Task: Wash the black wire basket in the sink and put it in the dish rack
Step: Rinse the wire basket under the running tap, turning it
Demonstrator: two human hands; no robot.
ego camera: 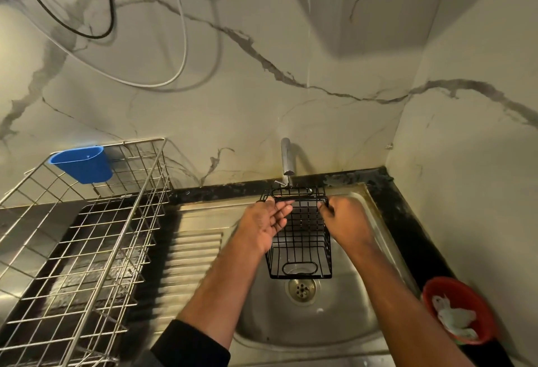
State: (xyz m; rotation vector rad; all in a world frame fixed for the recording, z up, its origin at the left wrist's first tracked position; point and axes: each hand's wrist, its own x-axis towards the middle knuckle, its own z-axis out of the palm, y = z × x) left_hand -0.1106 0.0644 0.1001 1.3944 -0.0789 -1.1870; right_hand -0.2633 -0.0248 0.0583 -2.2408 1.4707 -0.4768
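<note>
Half of the dish rack (87, 238) runs off the left edge of the frame, a blue cup (83, 163) hooked on its far rim. Centre frame, over the sink (334, 317), the black wire basket (301, 238) hangs under the tap (286, 160). Left hand (263, 224) covers its left side, fingers loosely spread; right hand (343, 221) pinches its top rim.
</note>
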